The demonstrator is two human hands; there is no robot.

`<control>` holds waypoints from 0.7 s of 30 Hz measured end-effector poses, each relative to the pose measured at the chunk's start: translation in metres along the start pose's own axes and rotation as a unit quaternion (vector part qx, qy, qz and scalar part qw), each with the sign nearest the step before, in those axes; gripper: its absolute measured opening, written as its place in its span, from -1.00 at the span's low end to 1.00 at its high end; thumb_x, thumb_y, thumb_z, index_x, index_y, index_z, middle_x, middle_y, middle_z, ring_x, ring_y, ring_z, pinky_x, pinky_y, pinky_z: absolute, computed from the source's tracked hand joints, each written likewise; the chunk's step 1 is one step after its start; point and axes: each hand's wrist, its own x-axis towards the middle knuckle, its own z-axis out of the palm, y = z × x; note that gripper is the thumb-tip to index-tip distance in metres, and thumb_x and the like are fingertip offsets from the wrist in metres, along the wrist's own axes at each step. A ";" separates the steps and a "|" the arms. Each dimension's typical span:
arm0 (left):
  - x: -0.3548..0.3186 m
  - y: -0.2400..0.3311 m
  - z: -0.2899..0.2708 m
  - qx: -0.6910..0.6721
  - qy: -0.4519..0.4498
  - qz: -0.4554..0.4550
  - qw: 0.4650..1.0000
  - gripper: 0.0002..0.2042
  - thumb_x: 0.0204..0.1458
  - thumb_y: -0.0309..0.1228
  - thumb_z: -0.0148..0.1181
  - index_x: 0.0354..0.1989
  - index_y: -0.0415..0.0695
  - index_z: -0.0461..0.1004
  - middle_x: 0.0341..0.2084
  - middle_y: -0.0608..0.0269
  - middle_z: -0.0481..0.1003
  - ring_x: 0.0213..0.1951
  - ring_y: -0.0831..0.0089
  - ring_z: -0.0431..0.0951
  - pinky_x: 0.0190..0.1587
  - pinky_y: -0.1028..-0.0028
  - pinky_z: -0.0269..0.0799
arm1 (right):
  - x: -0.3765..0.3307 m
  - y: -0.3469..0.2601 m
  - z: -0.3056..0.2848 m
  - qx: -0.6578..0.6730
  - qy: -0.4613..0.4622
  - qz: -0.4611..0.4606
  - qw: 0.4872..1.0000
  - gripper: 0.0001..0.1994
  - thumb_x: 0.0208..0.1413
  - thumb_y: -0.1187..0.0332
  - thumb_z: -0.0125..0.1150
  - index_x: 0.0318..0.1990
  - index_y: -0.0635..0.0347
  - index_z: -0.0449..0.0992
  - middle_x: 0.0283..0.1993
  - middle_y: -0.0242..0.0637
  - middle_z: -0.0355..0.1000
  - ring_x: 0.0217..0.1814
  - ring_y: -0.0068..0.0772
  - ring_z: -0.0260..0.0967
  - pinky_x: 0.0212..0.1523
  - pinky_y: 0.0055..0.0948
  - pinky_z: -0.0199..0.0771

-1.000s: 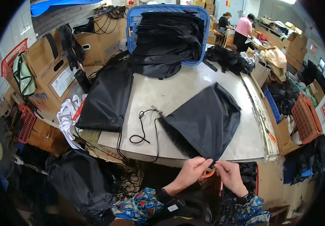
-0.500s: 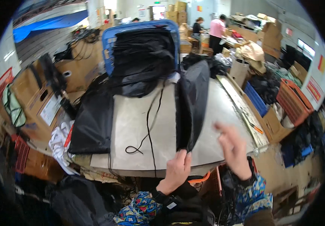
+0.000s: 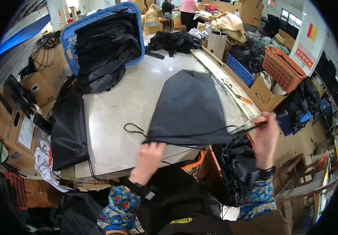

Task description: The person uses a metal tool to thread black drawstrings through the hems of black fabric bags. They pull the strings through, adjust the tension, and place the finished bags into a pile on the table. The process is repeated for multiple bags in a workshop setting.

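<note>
Lower centre: left hand (image 3: 148,159), fingers clamped on black bag (image 3: 188,103); right of centre: right hand (image 3: 266,137), fingers pinching dark cord (image 3: 250,128) — I should draw evenly, bag flat.

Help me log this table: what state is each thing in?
Black bag: spread over the table, loose cord across it.
Left hand: touching the bag's near edge.
Right hand: pinching cord, blurred.
Left bag: lying flat, cords trailing.
Blue basket: packed with black fabric.
Cardboard box, right: open, holding things.
</note>
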 end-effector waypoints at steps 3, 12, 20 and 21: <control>-0.016 -0.069 0.020 0.024 0.008 -0.026 0.999 -0.95 -0.14 -0.49 0.07 -0.48 -0.12 0.44 -0.54 0.19 0.44 -0.45 0.23 0.50 -0.35 0.29 0.42 | 0.056 -0.044 -0.182 -0.073 0.235 -0.040 0.969 -0.72 0.23 0.32 -0.07 0.01 0.26 0.35 -0.54 -0.51 0.15 -0.54 -0.64 0.10 -0.47 -0.61 0.20; 0.000 -0.063 -0.032 -0.300 0.225 -0.316 0.872 -0.89 -0.06 -0.66 -0.01 -0.43 -0.23 0.45 -0.52 0.13 0.46 -0.43 0.22 0.47 -0.35 0.36 0.38 | -0.001 -0.008 -0.086 -0.265 0.001 0.248 0.932 -0.77 0.23 0.24 0.01 -0.20 0.22 0.47 -0.59 -0.58 0.14 -0.70 -0.80 -0.06 -0.76 -0.72 -0.21; 0.041 0.008 0.004 -0.153 -0.010 -0.041 0.987 -0.45 -0.07 -0.14 0.25 0.05 -0.19 0.33 -0.31 0.08 0.46 -0.20 0.21 0.47 0.05 0.18 0.23 | 0.013 0.088 0.107 -0.330 -0.403 0.385 0.762 -0.69 0.21 0.11 0.03 -0.07 0.07 0.52 -0.35 -0.54 0.36 -0.68 -0.84 -0.02 -0.79 -0.77 -0.16; 0.026 0.015 0.006 -0.164 -0.046 -0.032 0.985 -0.50 -0.07 -0.20 0.25 0.03 -0.17 0.35 -0.35 0.11 0.46 -0.26 0.26 0.47 -0.06 0.24 0.29 | 0.010 0.087 0.117 -0.343 -0.430 0.416 0.724 -0.69 0.21 0.09 0.02 -0.06 0.03 0.53 -0.38 -0.57 0.36 -0.72 -0.85 -0.06 -0.82 -0.76 -0.21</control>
